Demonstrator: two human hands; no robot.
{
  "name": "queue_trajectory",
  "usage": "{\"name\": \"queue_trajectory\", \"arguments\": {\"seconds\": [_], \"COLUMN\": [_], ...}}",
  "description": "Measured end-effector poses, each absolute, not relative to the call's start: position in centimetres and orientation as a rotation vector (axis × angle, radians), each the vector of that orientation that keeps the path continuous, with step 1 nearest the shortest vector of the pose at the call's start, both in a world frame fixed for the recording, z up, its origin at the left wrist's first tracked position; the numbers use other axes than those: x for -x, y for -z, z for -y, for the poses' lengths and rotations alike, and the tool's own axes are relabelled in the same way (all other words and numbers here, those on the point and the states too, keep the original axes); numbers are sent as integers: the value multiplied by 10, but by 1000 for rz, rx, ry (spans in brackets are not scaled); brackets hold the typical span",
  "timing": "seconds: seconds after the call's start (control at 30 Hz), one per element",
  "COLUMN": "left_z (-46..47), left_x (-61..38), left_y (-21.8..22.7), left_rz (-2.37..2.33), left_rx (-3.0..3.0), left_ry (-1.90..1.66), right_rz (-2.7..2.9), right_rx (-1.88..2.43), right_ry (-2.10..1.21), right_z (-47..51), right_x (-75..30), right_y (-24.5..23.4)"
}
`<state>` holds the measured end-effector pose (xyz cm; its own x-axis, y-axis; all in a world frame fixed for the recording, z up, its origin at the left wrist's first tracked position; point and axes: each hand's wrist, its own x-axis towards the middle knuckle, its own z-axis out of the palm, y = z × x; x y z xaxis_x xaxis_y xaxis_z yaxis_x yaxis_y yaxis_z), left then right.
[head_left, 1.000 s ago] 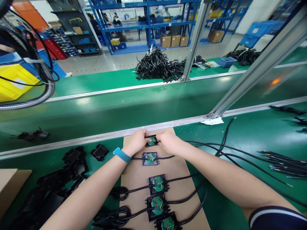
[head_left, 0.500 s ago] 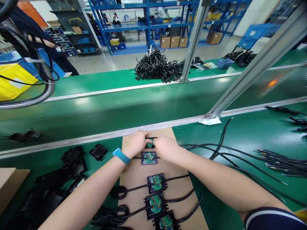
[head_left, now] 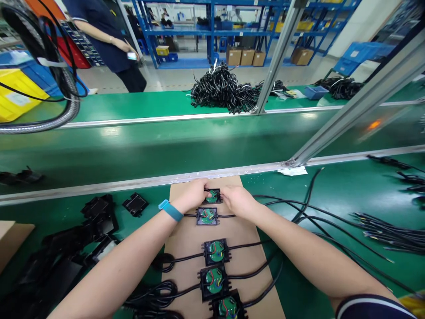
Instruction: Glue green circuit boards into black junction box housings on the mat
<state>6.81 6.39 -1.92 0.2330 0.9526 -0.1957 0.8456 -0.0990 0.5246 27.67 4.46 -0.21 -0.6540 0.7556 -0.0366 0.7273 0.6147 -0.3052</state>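
A strip of brown cardboard [head_left: 232, 230] lies on the green bench and carries a row of several black junction boxes with round green circuit boards and black cables. My left hand [head_left: 191, 194] and my right hand [head_left: 237, 200] meet at the farthest box [head_left: 212, 196], fingers curled and pinching its two sides. A blue band sits on my left wrist. The second box [head_left: 207, 215] lies just nearer, between my wrists, and further boxes [head_left: 216, 251] follow toward me.
Black box lids [head_left: 99, 212] are heaped on the left. Loose black cables [head_left: 381, 226] with stripped ends spread on the right. A green conveyor belt [head_left: 166, 146] runs beyond the bench, with a cable bundle [head_left: 222, 91] behind it. A person in dark clothing [head_left: 109, 35] stands at far left.
Both hands stay on the farthest box, with small finger shifts. A person has walked into view at the far left. Parts on the conveyor belt drifted left.
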Motion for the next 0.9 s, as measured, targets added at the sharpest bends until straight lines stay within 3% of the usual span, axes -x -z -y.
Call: {"name": "queue_trajectory", "arguments": {"seconds": [0.2, 0.57, 0.77, 0.9], "left_z": [-63, -64, -62, -61], "left_x": [-69, -72, -71, -70], "left_y": [21, 21, 24, 25], "left_rz": [-1668, -1681, -1644, -1622], "left_rx": [-1969, -1977, -1993, -2005], "left_ry": [-236, -206, -246, -265], "right_rz": [2875, 3213, 3274, 2978], "right_rx": [1142, 1051, 1028, 1215], "right_ry": [-212, 157, 91, -254], "right_z": [-43, -24, -30, -41], "right_x": [-284, -261, -271, -275], "right_y": [20, 7, 5, -7]}}
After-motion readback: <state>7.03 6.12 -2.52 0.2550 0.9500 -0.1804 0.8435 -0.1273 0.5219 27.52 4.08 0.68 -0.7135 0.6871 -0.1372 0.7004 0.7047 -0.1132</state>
